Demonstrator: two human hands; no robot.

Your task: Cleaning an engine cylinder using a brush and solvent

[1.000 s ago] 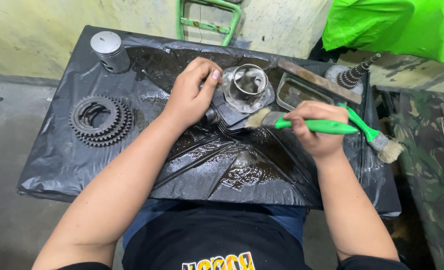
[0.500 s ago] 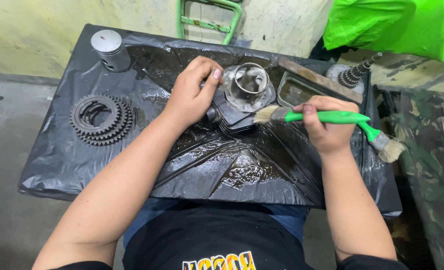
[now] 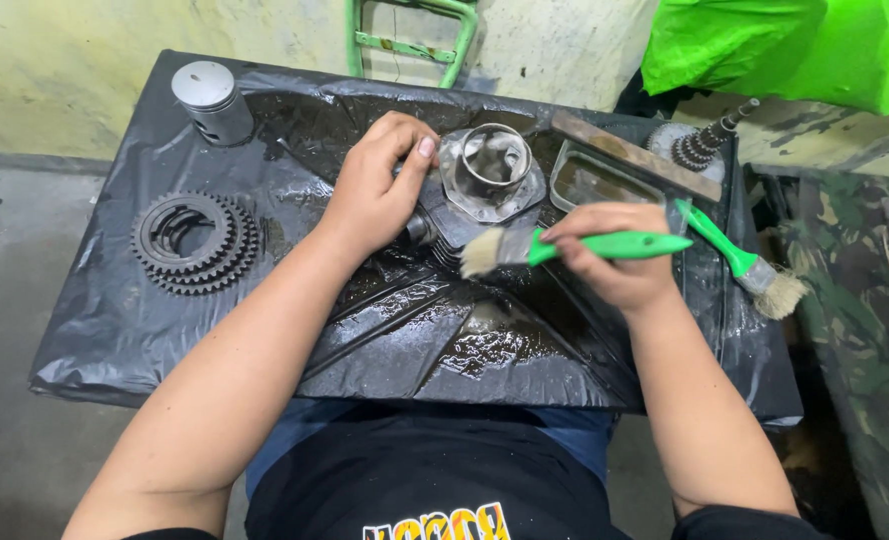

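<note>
A metal engine cylinder (image 3: 490,180) with cooling fins lies on wet black plastic sheeting (image 3: 265,150) that covers a small table. My left hand (image 3: 377,190) rests on the cylinder's left side and steadies it. My right hand (image 3: 615,255) grips a green-handled paintbrush (image 3: 565,246); its pale bristles point left, just below the cylinder's fins. A second green-handled brush (image 3: 750,265) lies at the table's right edge, bristles hanging over the side.
A grey piston (image 3: 213,100) stands at the back left. A stack of dark gears (image 3: 195,242) lies on the left. A shallow metal tray (image 3: 600,182) of dark liquid sits behind my right hand, with a flat bar across it. A geared shaft (image 3: 703,145) is at the back right.
My right hand has drawn the brush down and away from the cylinder's side, so the bristles are now just below the fins. My left hand has stayed on the cylinder.
</note>
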